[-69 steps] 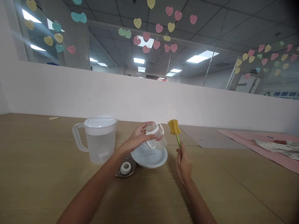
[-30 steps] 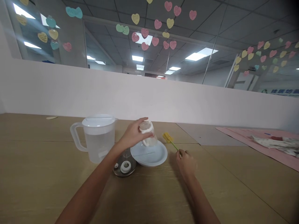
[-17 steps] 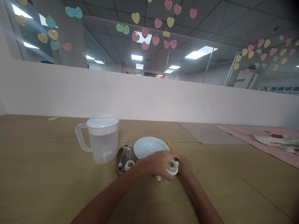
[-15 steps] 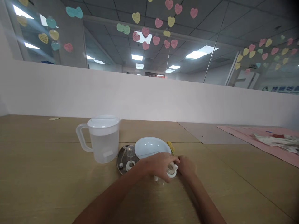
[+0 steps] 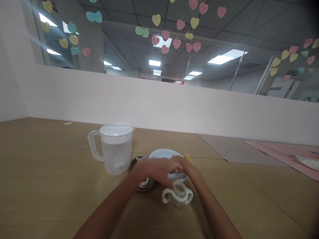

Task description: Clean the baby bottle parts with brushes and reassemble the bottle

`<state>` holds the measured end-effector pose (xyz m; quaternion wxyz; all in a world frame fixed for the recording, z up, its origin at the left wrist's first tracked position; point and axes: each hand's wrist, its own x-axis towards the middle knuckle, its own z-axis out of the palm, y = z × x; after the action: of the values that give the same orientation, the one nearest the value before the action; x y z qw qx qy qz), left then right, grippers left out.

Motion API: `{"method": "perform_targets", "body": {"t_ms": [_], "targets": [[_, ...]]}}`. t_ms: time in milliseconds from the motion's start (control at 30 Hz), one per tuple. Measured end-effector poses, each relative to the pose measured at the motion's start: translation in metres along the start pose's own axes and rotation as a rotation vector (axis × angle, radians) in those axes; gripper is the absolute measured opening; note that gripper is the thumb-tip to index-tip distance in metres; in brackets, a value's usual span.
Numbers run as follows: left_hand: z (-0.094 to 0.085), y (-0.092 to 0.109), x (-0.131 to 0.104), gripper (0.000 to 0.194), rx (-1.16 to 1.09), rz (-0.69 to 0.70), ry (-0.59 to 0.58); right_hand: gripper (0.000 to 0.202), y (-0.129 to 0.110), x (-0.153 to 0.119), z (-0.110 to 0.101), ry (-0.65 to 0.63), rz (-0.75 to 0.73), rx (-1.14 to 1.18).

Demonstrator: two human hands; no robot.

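A clear baby bottle [image 5: 176,203] without its top stands upright on the table, with a white two-handled ring [image 5: 184,198] around its neck. My left hand [image 5: 160,169] is just above and left of the bottle, thumb and fingers apart, holding nothing that I can see. My right hand [image 5: 183,163] reaches over the white bowl [image 5: 159,152], close to my left fingertips; its own fingers are partly hidden and blurred. Under my left wrist, a round metal tray [image 5: 133,163] holds a white ring-shaped part [image 5: 144,183] and clear pieces, partly covered.
Left of the tray stands a lidded clear plastic pitcher [image 5: 117,152] with liquid inside. A yellow sponge-like thing [image 5: 188,159] shows behind my right hand. A pink cloth [image 5: 271,154] lies at the far right, and a low white wall [image 5: 149,99] runs along the table's back.
My left hand has come off the bottle, which now stands nearer to me. My right hand has moved left and up over the bowl. The view has shifted slightly.
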<state>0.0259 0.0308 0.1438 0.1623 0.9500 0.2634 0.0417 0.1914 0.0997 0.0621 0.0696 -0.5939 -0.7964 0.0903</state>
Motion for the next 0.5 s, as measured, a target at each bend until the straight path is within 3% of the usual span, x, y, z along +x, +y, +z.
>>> {"method": "perform_targets", "body": {"t_ms": [33,100,167,200,300,500], "targets": [[-0.008,-0.009,-0.005,0.033,0.012,-0.065,0.011,0.015,-0.002,0.002,0.002,-0.017,-0.021,0.012],[-0.019,-0.03,-0.011,0.028,0.07,-0.265,0.052,0.019,-0.004,0.003,0.005,-0.021,-0.049,0.036],[-0.019,-0.053,-0.011,0.022,0.189,-0.543,0.048,0.02,-0.006,0.001,0.007,0.0,-0.054,0.046],[-0.016,-0.064,-0.01,0.02,0.217,-0.61,0.04,0.02,-0.007,0.0,0.007,0.009,-0.052,0.045],[0.001,-0.089,-0.004,0.017,0.25,-0.708,0.018,0.016,-0.012,-0.002,0.011,-0.005,-0.049,0.036],[0.031,-0.122,0.008,0.012,0.256,-0.763,-0.013,0.016,-0.016,0.0,0.008,0.01,-0.047,0.017]]}}
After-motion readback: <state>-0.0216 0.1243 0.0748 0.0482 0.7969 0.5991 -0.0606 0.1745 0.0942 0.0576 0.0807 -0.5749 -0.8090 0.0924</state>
